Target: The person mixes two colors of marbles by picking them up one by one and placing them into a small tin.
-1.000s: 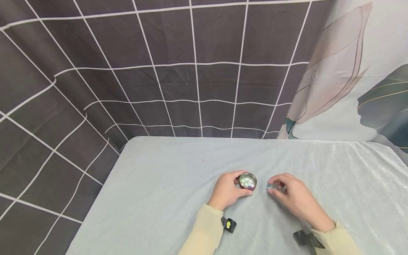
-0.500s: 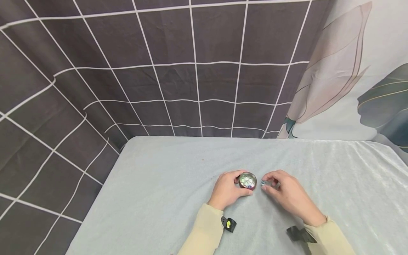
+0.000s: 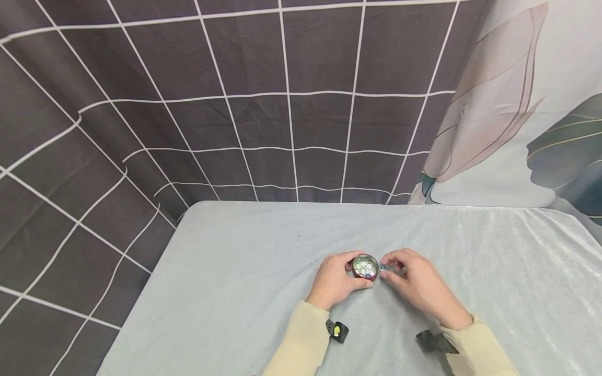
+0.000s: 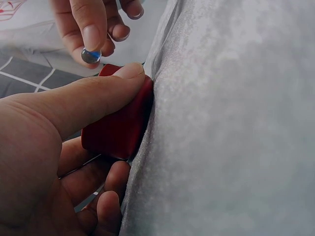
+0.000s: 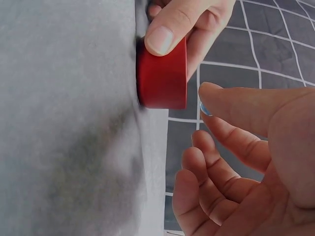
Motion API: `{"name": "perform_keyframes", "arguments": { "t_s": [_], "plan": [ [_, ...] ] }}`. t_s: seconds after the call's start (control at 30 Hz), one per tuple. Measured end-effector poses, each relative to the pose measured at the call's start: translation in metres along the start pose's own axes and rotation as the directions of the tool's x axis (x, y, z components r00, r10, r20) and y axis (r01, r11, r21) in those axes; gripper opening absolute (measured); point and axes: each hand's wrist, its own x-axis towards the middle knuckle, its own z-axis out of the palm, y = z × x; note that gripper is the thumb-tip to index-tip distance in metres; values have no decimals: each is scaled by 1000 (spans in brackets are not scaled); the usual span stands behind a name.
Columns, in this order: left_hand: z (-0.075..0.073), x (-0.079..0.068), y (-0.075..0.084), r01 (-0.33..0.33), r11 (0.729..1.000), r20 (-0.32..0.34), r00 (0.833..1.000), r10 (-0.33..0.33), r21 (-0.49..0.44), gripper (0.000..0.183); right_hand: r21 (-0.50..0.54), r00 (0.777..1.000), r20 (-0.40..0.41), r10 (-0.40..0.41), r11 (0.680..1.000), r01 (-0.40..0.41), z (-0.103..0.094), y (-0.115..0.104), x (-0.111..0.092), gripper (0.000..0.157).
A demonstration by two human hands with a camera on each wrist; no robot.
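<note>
A round red tin (image 3: 365,267) stands on the cloth, with several glass marbles visible inside it in the head view. My left hand (image 3: 333,281) grips the tin's side, thumb at the front and fingers behind; the left wrist view shows the thumb on its red wall (image 4: 115,132). Just right of the tin, my right hand (image 3: 420,283) pinches a clear and blue glass marble (image 4: 91,56) between thumb and forefinger. In the right wrist view only a blue sliver of the marble (image 5: 204,109) shows, a small gap away from the tin (image 5: 165,81).
A pale grey cloth (image 3: 235,271) covers the table. Behind and to the left hangs a dark curtain (image 3: 256,125) with white grid lines. At the back right is a white curtain (image 3: 498,177) with a leaf print.
My right hand has moved left with the marble, from a clear distance to right beside the tin's rim. The left hand and tin have stayed in place.
</note>
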Motion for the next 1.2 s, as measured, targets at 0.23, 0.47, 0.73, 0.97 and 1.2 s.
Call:
{"name": "perform_keyframes", "arguments": {
  "t_s": [0.23, 0.47, 0.73, 0.97, 1.2],
  "plan": [
    [0, 1, 0, -3, 1000, 1, 1000, 3, -5, 55, 16, 1000, 2, -13, 1000, 13, 4, -1, 4, 20],
    [1, 1, -1, -24, 1000, -5, 1000, 24, -1, 55, 22, 1000, 14, -1, 1000, 1, 7, -3, 6, 20],
    [3, 2, -2, -30, 1000, -7, 1000, 30, -9, 56, 20, 1000, 20, 4, 1000, -5, 9, -6, 9, 20],
    [3, 1, -3, -36, 999, -8, 999, 36, -12, 55, 25, 1000, 23, -6, 1000, 5, 12, -7, 11, 20],
    [3, 2, -3, -43, 999, -10, 999, 43, -3, 56, 23, 999, 32, 2, 1000, -3, 13, -10, 13, 19]
  ]
}}
